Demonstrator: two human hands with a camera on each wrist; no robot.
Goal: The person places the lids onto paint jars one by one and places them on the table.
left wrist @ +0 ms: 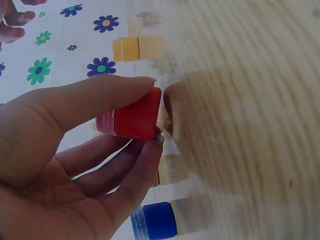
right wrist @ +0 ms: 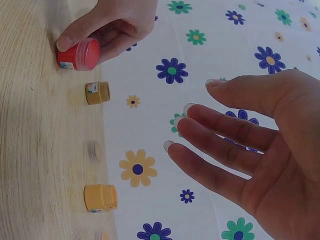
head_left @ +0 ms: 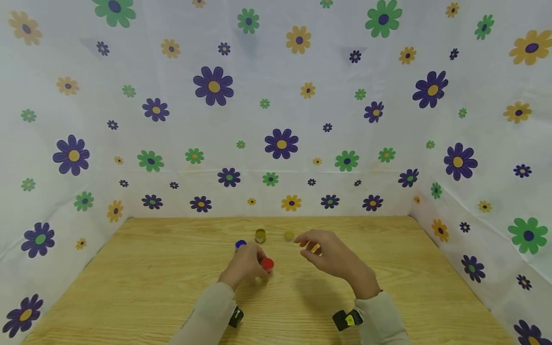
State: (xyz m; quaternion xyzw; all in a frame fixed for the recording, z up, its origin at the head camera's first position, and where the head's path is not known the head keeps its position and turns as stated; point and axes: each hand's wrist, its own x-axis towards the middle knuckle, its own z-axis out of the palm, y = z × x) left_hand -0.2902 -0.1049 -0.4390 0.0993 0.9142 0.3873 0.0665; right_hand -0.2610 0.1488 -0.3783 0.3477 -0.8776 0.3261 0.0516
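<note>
A small red paint jar (left wrist: 137, 115) with a clear lid is pinched between thumb and fingers of my left hand (head_left: 247, 263), close to the wood; whether it touches the table, I cannot tell. Beside that hand stands a blue paint jar (left wrist: 160, 220), partly covered in the head view. Farther back is a lidless ochre paint jar (head_left: 260, 235). A loose clear lid (head_left: 289, 235) lies to its right. My right hand (head_left: 332, 251) hovers with loosely bent fingers, holding nothing. Partly behind its fingers stands a yellow-orange paint jar (right wrist: 100, 198), apparently without a lid.
The wooden table (head_left: 142, 273) has a shiny grain. Flower-printed white cloth (head_left: 276, 105) hangs along the back and both sides. Part of another small item (right wrist: 105, 236) shows at the bottom edge of the right wrist view.
</note>
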